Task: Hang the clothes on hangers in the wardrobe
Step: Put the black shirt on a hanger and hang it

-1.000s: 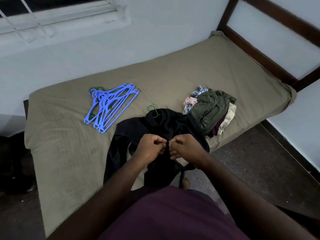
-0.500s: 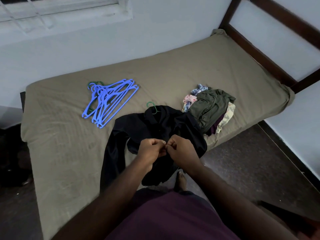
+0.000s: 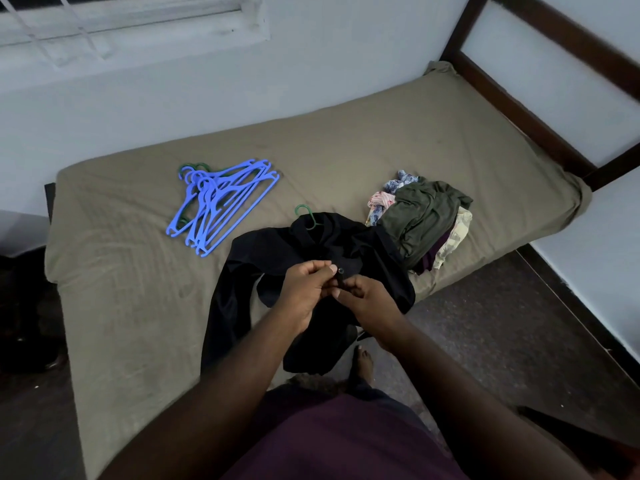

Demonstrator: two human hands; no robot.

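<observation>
A black shirt (image 3: 277, 258) lies spread on the bed's near edge, with a green hanger's hook (image 3: 304, 214) sticking out of its collar. My left hand (image 3: 304, 289) and my right hand (image 3: 367, 299) meet over the shirt's front, both pinching its fabric at a small dark button between the fingertips. A bunch of blue hangers (image 3: 221, 206) lies on the bed to the left. To the right sits a pile of folded clothes (image 3: 422, 220), an olive garment on top.
The bed (image 3: 381, 140) has an olive sheet and a dark wooden headboard frame (image 3: 540, 81) at the right. A white wall with a window sill runs behind it. Dark floor shows at the right and left; my bare foot (image 3: 362, 363) stands by the bed.
Both hands stay together on the shirt's front and have lifted a little; a button now shows between the fingertips. The shirt, hangers and pile have not moved.
</observation>
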